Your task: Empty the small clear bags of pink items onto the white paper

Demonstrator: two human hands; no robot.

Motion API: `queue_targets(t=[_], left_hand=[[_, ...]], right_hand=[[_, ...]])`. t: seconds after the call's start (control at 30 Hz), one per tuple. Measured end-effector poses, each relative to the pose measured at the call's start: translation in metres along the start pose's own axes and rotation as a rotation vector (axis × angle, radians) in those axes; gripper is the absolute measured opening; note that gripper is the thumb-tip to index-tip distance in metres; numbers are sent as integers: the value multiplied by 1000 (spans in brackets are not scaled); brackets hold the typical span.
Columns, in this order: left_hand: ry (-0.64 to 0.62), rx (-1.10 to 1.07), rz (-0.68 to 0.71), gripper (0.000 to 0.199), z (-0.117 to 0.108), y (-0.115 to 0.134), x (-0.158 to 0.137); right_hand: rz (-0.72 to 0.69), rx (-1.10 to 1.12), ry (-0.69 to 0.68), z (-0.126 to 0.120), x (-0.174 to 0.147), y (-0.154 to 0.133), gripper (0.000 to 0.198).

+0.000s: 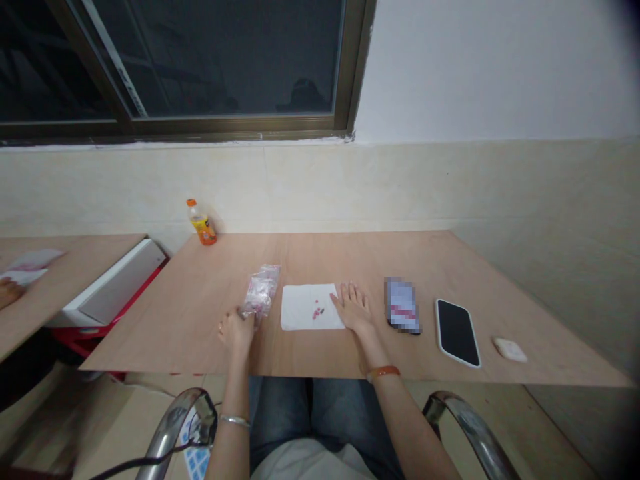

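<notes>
A stack of clear plastic bags with pinkish contents lies on the table left of the middle. At its lower end my left hand rests with curled fingers, thumb and fingertips closed on the edge of a bag. A white sheet of paper lies flat in front of me, with several small red and pink pieces on it, too small to name. My right hand lies flat with fingers spread, the thumb on the paper's right edge and the other fingers on the tabletop.
On the wooden table are a phone with a blurred screen, a white-framed dark phone, a small white case and an orange drink bottle. Another person's hand shows at a left table. Chair armrests flank me.
</notes>
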State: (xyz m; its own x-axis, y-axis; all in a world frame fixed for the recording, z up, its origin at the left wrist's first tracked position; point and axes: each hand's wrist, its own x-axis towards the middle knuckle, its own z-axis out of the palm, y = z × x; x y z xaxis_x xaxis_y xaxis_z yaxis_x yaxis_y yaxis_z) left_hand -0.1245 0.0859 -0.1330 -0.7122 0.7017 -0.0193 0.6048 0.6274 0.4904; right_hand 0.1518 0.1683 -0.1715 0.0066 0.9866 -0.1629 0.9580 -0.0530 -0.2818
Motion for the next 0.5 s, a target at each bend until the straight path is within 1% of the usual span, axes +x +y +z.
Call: queue_targets(t=[0.1,0.17,0.2,0.27,0.33,0.4,0.43,0.5], left_hand=[[44,126,-70,55,0,0,-1],[75,135,-92,53,-1,-2,0],[76,92,-89,49,-2,-4,1],[47,-68,-57,35,-5,-5,3],[18,-223,-10,25,-11,-3,5],[24,-351,48,27,-17,5,3],[33,-437,93,30,-19,11,0],[-27,-657,184,34,-24,25,-8]], right_hand=[[8,58,-12,-5,-2,0,68],[32,106,24,-11,-4,-1,65],[41,129,64,-14,-6,-1,64],[46,175,176,-23,-11,-4,61],[20,238,292,-33,-20,-10,59],[-63,356,355,-44,-32,-23,55],[-161,454,334,-48,-39,-31,52],[-332,695,221,-56,-56,-50,41]])
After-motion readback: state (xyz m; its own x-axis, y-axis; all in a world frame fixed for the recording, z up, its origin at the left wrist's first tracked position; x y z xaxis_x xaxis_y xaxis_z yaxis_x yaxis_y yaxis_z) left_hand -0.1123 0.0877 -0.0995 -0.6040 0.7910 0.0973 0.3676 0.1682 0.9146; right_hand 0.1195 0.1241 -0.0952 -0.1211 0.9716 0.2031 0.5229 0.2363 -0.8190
